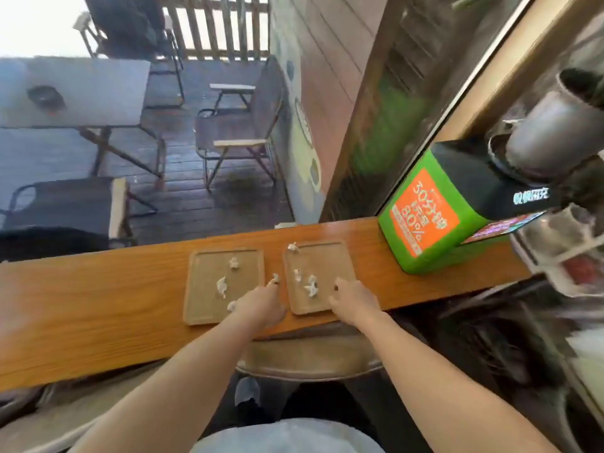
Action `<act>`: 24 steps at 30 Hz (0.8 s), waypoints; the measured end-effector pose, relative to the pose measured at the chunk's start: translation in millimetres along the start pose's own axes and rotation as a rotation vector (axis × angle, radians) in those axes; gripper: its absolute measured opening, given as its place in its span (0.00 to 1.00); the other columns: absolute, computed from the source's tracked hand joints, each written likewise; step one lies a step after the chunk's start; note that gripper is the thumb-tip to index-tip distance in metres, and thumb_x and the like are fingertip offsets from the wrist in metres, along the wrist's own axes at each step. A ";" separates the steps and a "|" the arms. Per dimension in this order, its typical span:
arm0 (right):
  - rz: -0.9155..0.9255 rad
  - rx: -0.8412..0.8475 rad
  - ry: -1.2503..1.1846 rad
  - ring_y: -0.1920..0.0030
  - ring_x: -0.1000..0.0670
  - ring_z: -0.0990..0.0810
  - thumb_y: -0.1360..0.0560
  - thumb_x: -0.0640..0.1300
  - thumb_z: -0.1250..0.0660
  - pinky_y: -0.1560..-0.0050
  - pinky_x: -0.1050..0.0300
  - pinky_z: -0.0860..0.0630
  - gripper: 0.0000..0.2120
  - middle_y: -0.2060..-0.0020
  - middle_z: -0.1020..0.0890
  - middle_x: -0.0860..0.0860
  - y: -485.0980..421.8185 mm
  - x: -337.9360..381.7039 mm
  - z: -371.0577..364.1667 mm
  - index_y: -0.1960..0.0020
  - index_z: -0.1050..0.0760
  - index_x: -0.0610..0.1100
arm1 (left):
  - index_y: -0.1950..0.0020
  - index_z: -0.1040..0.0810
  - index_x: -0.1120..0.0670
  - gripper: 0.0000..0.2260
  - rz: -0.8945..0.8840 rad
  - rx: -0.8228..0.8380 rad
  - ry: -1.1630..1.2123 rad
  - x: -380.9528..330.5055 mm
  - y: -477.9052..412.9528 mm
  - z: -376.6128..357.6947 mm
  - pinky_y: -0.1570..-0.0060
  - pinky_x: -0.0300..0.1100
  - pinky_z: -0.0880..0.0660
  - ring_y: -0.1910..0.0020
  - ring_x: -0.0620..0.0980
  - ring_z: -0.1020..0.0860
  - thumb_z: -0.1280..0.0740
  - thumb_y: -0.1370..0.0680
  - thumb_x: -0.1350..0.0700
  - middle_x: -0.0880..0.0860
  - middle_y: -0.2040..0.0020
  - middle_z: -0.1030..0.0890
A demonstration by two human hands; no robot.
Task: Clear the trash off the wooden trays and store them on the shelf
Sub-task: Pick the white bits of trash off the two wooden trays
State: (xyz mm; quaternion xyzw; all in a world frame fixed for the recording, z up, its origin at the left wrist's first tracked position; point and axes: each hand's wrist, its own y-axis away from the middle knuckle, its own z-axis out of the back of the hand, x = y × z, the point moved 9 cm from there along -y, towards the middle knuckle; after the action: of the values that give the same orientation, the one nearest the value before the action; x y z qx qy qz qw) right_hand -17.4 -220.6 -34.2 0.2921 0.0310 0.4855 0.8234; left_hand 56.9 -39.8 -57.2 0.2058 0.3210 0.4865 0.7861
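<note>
Both hands are reaching forward over the wooden counter (98, 299), taken below as the landmark. On it two wooden trays are lying side by side, long axes running away from the person: the left tray (206, 282) and the right tray (330, 266), with a narrow strip of bare counter between them. The left hand (261, 305) is sitting over the near right corner of the left tray, fingertips pinching a crumpled white scrap (273, 280) just above that strip. The right hand (354, 299) is resting at the near right edge of the right tray, fingers curled narrow; whether anything is inside them I cannot tell. More paper scraps (310, 286) are lying loose on the right tray, just left of that hand, so it is the nearer one for them; others (222, 286) are lying on the left tray, left of the left hand. One scrap (293, 247) is sitting at the right tray's far left corner. Room is opening along the counter's left half, while a green box (421, 217) is crowding its right end. No shelf is identifiable.
</note>
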 end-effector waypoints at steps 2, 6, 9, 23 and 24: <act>-0.014 -0.006 0.016 0.51 0.43 0.24 0.24 0.51 0.40 0.56 0.50 0.25 0.13 0.47 0.22 0.46 -5.8 -4.3 -3.4 0.43 0.28 0.46 | 0.35 0.30 0.54 0.20 0.028 -0.008 -0.007 2.3 -8.5 -3.2 0.54 0.51 0.26 0.47 0.58 0.22 0.39 0.24 0.47 0.56 0.43 0.22; -0.009 0.006 -0.017 0.56 0.46 0.25 0.23 0.50 0.40 0.61 0.52 0.27 0.10 0.51 0.22 0.47 -22.3 -14.1 -18.6 0.45 0.28 0.46 | 0.45 0.27 0.53 0.11 0.048 0.025 0.006 0.3 -27.0 -18.3 0.60 0.48 0.27 0.52 0.57 0.22 0.39 0.24 0.49 0.55 0.48 0.22; 0.016 -0.032 -0.064 0.56 0.48 0.26 0.23 0.49 0.39 0.63 0.54 0.30 0.08 0.53 0.22 0.49 -39.9 -20.5 -22.6 0.46 0.29 0.47 | 0.52 0.28 0.50 0.05 0.091 -0.013 0.040 -3.8 -42.0 -15.9 0.66 0.46 0.29 0.60 0.53 0.25 0.39 0.25 0.51 0.51 0.57 0.24; 0.136 -0.031 -0.252 0.53 0.51 0.23 0.21 0.49 0.38 0.55 0.50 0.21 0.15 0.46 0.27 0.53 -92.9 -13.5 -62.9 0.35 0.31 0.53 | 0.29 0.35 0.46 0.24 0.114 -0.178 0.022 -39.4 -114.9 -16.7 0.69 0.48 0.22 0.60 0.55 0.23 0.36 0.23 0.61 0.54 0.39 0.30; 0.161 -0.032 -0.261 0.54 0.52 0.24 0.21 0.48 0.38 0.57 0.53 0.22 0.14 0.47 0.27 0.53 -96.5 -11.5 -63.5 0.36 0.30 0.54 | 0.29 0.35 0.45 0.25 0.107 -0.183 0.016 -39.5 -119.0 -18.4 0.69 0.48 0.22 0.61 0.54 0.23 0.35 0.23 0.62 0.54 0.39 0.30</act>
State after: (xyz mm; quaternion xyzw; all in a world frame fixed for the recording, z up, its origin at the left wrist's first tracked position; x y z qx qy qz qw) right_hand 30.7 -236.0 -138.7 0.3409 -0.1076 0.5084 0.7835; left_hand 106.6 -127.6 -133.9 0.1462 0.2702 0.5568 0.7717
